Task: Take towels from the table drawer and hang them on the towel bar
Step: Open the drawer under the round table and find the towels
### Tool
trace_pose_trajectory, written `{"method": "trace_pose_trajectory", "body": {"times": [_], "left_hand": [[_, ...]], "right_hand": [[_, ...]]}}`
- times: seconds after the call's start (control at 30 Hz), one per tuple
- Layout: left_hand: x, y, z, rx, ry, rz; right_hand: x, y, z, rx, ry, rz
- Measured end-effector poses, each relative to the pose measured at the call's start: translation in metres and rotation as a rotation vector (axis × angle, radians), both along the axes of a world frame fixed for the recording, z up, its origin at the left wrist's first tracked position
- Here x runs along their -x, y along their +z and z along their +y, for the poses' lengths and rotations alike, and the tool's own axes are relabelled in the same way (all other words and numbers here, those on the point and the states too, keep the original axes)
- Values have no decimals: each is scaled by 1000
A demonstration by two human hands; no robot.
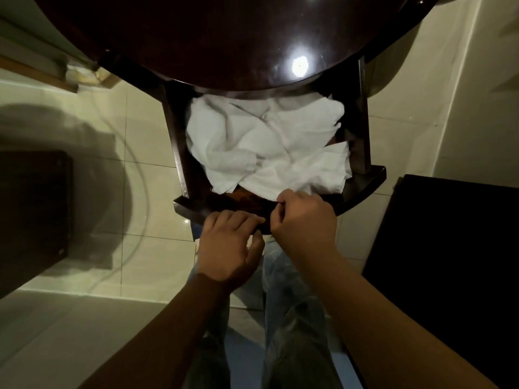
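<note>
Towels (266, 141): white, crumpled heap inside open drawer (196, 204), under dark round worktop (210, 37). Left grip (233, 240): fingers hooked over drawer front. Right grip (304, 217): curled on the front's top edge, just beside a towel hem; towel contact unclear. Risks: overdrawn drawer may drop out; tangled towels may lift together and trail onto floor (140, 192).
</note>
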State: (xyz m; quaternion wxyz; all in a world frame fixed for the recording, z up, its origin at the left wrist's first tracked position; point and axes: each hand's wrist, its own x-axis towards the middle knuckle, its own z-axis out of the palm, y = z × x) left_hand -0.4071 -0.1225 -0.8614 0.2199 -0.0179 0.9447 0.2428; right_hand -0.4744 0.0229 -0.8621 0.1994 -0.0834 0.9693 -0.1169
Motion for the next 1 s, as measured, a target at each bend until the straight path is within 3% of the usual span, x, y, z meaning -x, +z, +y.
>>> {"method": "trace_pose_trajectory", "body": {"times": [0.3,0.43,0.53,0.6,0.73,0.87,1.0], "left_hand": [[-39,-3,16,71,-92,-25],[-17,-3,9,110,-39,45],[20,-4,-5,180,6,141],[52,2,-12,263,29,178],[107,0,-13,375,-15,0],[117,-19,-21,293,20,-221],[103,-19,-27,246,121,-77]], "right_hand": [[-31,4,20,-105,45,-235],[-25,0,16,-32,-71,-204],[-13,-7,4,73,-182,-27],[6,-9,-3,85,-199,-7],[47,-15,-9,-74,-142,-117],[61,-22,-5,-71,-115,-220],[59,-24,2,-5,-94,-240]]}}
